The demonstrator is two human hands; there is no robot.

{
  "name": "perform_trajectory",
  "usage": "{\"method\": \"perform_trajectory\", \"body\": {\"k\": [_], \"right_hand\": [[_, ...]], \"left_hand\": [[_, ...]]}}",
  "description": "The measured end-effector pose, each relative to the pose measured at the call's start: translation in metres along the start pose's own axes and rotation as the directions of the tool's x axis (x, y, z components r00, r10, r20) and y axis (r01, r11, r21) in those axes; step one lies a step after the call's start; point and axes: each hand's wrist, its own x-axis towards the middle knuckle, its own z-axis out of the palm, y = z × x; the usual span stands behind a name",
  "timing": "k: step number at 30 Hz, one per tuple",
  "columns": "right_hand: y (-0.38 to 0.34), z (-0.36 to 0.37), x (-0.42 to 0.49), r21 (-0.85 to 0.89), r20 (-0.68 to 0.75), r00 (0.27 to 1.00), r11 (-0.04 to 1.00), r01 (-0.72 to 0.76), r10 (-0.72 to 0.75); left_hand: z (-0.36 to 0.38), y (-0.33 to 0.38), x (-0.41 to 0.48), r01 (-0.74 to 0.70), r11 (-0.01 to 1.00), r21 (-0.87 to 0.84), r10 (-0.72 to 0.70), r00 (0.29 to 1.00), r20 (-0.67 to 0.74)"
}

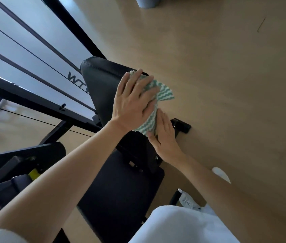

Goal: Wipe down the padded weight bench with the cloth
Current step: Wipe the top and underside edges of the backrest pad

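Note:
The black padded bench stands tilted in the middle of the view, with its back pad [102, 81] above and its seat pad [121, 186] below. A green-and-white wavy-patterned cloth [165, 92] lies over the right edge of the back pad. My left hand [135, 100] lies flat on top of the cloth with fingers spread, pressing it onto the pad. Just below, my right hand [165, 137] lies against the cloth's lower end at the pad's side, fingers straight. Most of the cloth is hidden under my two hands.
A black machine frame [33, 102] with cables runs along the left, and weight-stack parts with a yellow tab [34, 173] sit at lower left. A bench foot [182, 127] rests on the wooden floor [226, 67]. A grey bin [145, 2] stands at the top.

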Motion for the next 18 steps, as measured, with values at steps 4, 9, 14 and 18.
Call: {"method": "perform_trajectory", "body": {"k": [4, 9, 14, 18], "right_hand": [[-0.016, -0.026, -0.012, 0.376, -0.215, 0.955, 0.919, -0.114, 0.206], [-0.062, -0.035, 0.034, 0.525, -0.265, 0.962, 0.846, 0.087, 0.065], [-0.067, -0.031, 0.060, 0.619, -0.121, 0.993, 0.783, 0.064, 0.015], [-0.050, -0.027, 0.062, 0.643, -0.079, 0.997, 0.764, 0.053, -0.003]], "left_hand": [[0.005, 0.002, -0.004, 0.066, 0.997, -0.034, -0.066, 0.998, -0.008], [0.011, 0.011, -0.019, 0.219, 0.973, -0.070, -0.221, 0.975, -0.012], [0.026, 0.021, -0.044, 0.310, 0.946, -0.098, -0.311, 0.950, 0.005], [0.038, 0.025, -0.059, 0.335, 0.934, -0.121, -0.338, 0.941, 0.000]]}}
